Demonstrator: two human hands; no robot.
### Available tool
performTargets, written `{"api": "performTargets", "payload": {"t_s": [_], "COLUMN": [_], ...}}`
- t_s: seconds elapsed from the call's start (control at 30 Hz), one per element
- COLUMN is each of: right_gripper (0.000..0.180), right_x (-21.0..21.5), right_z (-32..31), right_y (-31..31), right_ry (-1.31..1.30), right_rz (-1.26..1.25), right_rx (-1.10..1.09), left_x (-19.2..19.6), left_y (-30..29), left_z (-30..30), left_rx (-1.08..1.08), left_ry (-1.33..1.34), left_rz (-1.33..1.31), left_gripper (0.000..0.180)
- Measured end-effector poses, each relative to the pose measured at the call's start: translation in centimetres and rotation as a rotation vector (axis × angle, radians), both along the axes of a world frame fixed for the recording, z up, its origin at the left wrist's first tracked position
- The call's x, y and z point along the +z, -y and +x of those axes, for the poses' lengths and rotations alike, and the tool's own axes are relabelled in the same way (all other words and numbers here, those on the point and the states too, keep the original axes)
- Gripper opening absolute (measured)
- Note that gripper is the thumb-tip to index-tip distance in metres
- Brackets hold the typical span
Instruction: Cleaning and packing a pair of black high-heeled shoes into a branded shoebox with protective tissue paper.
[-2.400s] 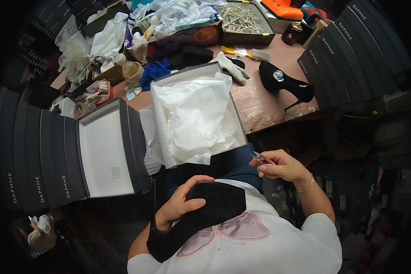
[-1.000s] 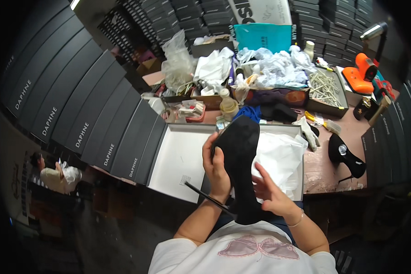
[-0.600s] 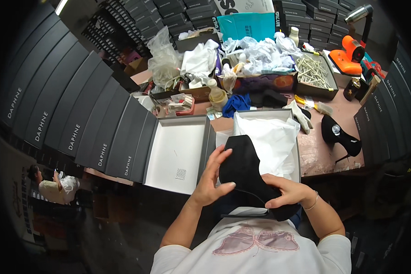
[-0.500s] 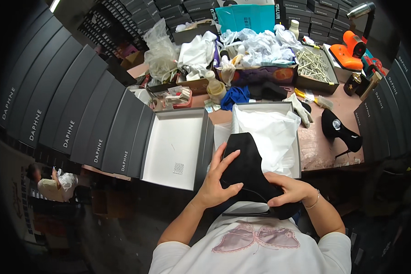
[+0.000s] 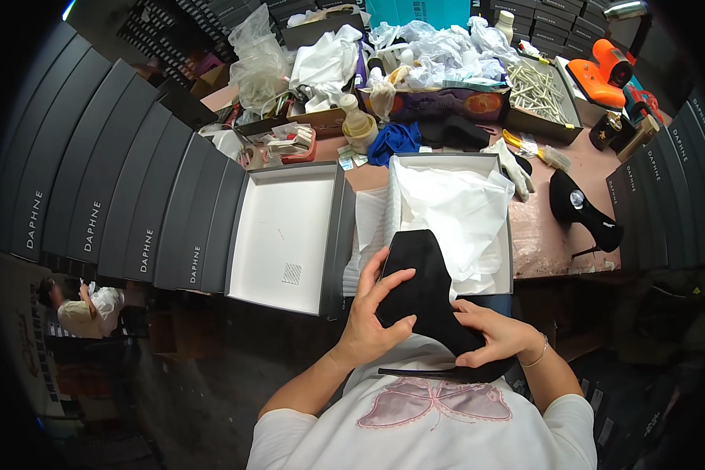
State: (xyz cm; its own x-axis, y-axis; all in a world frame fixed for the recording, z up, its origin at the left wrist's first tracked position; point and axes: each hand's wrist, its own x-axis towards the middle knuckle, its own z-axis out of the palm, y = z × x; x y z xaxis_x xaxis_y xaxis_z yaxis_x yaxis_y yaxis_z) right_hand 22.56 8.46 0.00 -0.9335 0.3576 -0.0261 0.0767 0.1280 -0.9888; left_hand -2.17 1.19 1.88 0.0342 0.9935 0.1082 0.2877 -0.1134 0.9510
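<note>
I hold a black suede high-heeled shoe point(image 5: 424, 290) over my lap, toe pointing away from me, its thin heel lying across near my chest. My left hand point(image 5: 372, 313) grips its left side with fingers spread over the upper. My right hand point(image 5: 497, 333) clasps the heel end from the right. Just beyond the shoe stands an open dark shoe box point(image 5: 511, 227) lined with white tissue paper point(image 5: 454, 207). Its lid point(image 5: 286, 231) lies open-side up to the left.
A second black high-heeled shoe point(image 5: 583, 215) lies on the brown table point(image 5: 544, 235) at the right. Stacks of dark shoe boxes point(image 5: 110, 180) rise at the left. Plastic bags, a bottle, a blue cloth and an orange tool crowd the table's back. Another person sits at the lower left.
The shoe came down from an upright hold to lie flat over my lap. My right hand moved onto its heel end, and my view tilted toward the table.
</note>
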Motion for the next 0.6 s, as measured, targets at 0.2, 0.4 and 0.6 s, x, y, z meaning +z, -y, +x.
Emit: {"api": "performTargets", "payload": {"t_s": [0.2,0.4,0.6], "right_gripper": [0.068,0.069,0.068], "right_x": [1.0,0.6,-1.1], "right_z": [0.3,0.5,0.3], "right_y": [0.5,1.2,1.4], "right_ry": [0.084,0.134,0.076], "right_rz": [0.065,0.080,-0.050], "right_rx": [-0.001,0.001,-0.001], "left_x": [-1.3,-2.4,-3.2], "left_y": [0.5,1.2,0.4], "left_z": [0.6,1.9,1.2], "left_rx": [0.038,0.186,0.209], "left_ry": [0.111,-0.033,0.206], "left_rz": [0.013,0.159,0.018], "left_gripper": [0.052,0.043,0.032]}}
